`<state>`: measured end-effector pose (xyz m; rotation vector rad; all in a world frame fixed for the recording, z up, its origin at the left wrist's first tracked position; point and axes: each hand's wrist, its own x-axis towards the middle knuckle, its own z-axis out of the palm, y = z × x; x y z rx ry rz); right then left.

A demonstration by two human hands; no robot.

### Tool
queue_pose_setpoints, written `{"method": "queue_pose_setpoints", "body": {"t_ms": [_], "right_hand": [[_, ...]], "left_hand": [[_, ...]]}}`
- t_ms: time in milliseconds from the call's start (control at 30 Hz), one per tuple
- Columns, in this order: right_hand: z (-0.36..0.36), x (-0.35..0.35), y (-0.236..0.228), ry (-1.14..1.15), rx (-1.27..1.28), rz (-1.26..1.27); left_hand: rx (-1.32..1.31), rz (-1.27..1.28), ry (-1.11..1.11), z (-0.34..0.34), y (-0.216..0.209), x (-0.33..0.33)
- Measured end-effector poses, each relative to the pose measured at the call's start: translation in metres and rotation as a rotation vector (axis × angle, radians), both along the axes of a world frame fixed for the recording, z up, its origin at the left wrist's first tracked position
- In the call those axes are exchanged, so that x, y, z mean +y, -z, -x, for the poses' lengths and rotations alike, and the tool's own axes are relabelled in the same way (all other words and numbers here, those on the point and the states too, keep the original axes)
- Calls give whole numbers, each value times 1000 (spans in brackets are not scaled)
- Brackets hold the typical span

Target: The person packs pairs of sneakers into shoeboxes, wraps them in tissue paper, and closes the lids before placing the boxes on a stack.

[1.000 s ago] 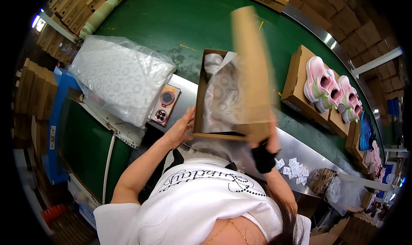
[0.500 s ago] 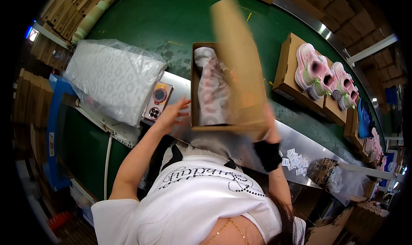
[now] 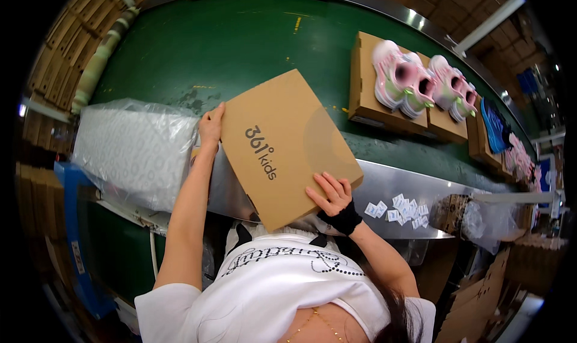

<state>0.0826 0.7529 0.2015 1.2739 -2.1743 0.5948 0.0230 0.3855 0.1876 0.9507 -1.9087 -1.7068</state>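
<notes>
A closed brown cardboard shoe box (image 3: 288, 144) sits turned at an angle in front of me, its lid down with dark print on it. What lies inside is hidden by the lid. My left hand (image 3: 211, 126) is closed on the box's left corner, the fingers bent along its side. On the lid near the right corner rests my right hand (image 3: 333, 194), in a black wrist band, its fingers spread and lying flat. The box is partly over the green belt (image 3: 240, 48) and partly over the metal ledge (image 3: 384, 183).
To the left lies a plastic-wrapped stack of patterned paper (image 3: 135, 153). Pink-and-white sneakers (image 3: 399, 78) stand on brown boxes (image 3: 363, 96) at the right, with blue shoes (image 3: 494, 126) beyond. Small white packets (image 3: 406, 211) are scattered on the ledge.
The lid, swinging over the open box with patterned paper showing inside, is now down. The box is turned at an angle. My left hand has moved onto its corner, my right onto the lid.
</notes>
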Motion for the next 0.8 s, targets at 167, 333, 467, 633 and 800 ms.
{"method": "queue_pose_setpoints", "body": {"t_ms": [167, 333, 467, 633, 800], "right_hand": [[1, 4, 2, 15, 1, 8], [-1, 2, 9, 48, -11, -42], [6, 1, -9, 365, -168, -92], [37, 11, -27, 316, -238, -188], [57, -4, -81, 225, -136, -38]], "left_hand": [[316, -543, 218, -37, 4, 46], [187, -800, 346, -107, -12, 137], [169, -840, 346, -107, -28, 144], [100, -623, 292, -81, 7, 138], [31, -826, 303, -75, -22, 106]]}}
